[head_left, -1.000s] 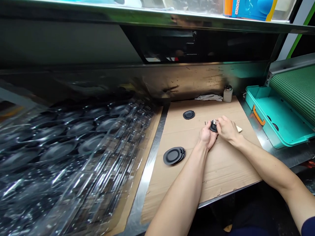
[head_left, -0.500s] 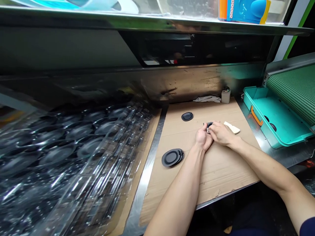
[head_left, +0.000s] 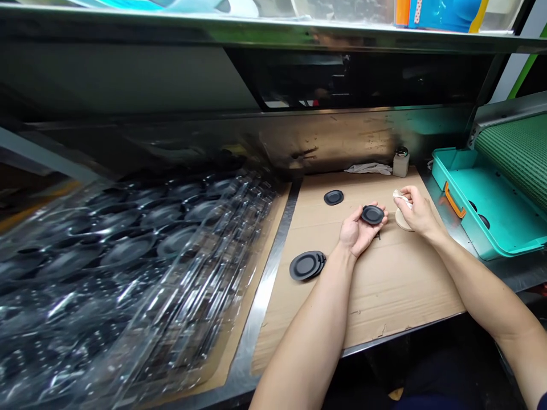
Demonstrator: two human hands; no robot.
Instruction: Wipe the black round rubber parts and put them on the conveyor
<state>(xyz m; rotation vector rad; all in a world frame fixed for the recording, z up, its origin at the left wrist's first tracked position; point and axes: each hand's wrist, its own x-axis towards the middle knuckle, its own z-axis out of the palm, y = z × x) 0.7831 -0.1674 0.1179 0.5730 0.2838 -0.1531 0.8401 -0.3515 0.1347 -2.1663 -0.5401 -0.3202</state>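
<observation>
My left hand (head_left: 357, 234), palm up, holds a small black oval part (head_left: 373, 214) with a recessed centre between thumb and fingers. In a pinch, my right hand (head_left: 417, 212) grips a crumpled white cloth (head_left: 400, 196), just to the right of that part and apart from it. Below the right hand, a cream-coloured pad (head_left: 402, 221) lies on the cardboard sheet (head_left: 384, 296), partly covered by the fingers. Several overlapping black oval parts (head_left: 305, 266) rest left of my left forearm. Another black oval part (head_left: 333, 197) lies alone farther back.
On the left, clear plastic trays (head_left: 171, 273) hold many black parts. A teal bin (head_left: 499, 228) with an orange handle stands at right, with black pieces inside, beside a green conveyor belt (head_left: 517, 148). A small bottle (head_left: 400, 162) and a white glove-like cloth (head_left: 368, 168) sit at the back.
My hands were together over the black part; now the right hand has moved away to the right with the white cloth. The left hand has opened out more beneath the part.
</observation>
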